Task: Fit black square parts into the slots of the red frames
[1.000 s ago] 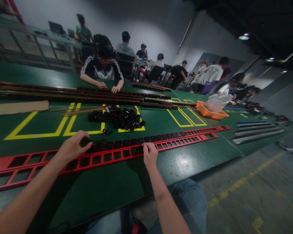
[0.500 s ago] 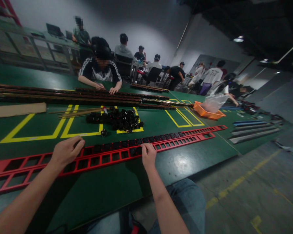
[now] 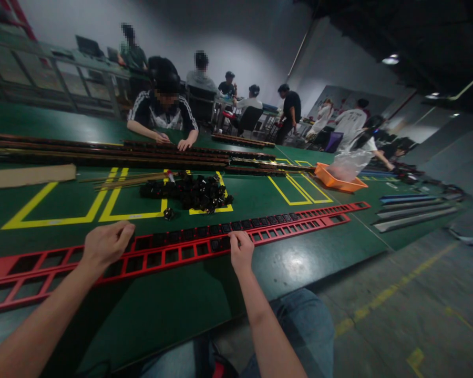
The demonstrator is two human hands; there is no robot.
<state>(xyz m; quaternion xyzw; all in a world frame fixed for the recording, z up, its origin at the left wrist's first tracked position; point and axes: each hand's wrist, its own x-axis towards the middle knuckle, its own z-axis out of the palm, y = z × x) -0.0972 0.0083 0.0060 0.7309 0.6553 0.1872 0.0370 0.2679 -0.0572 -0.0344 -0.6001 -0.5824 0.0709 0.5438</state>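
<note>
Two long red strips (image 3: 155, 261) with rows of square openings lie side by side on the green table in front of me. Square black pieces (image 3: 202, 231) fill a run of openings in the far strip, and one or two sit in the near strip beside my right hand. My left hand (image 3: 107, 243) is closed over the strips on the left; what its fingers hold, if anything, is hidden. With fingers pinched, my right hand (image 3: 242, 250) rests at the near strip by the black pieces. Its fingertips hide whatever is between them.
Beyond the strips lies a heap of black pieces (image 3: 205, 193), with one loose piece (image 3: 168, 213) nearer me. Long dark bars (image 3: 102, 154) cross the far side, where a co-worker (image 3: 163, 107) sits. An orange bin (image 3: 339, 181) with a plastic bag and grey strips (image 3: 415, 212) are right.
My left hand's fingers look slightly more curled, while my right hand stays at the near strip. In the background, a bent-over person has straightened up. The view has shifted slightly.
</note>
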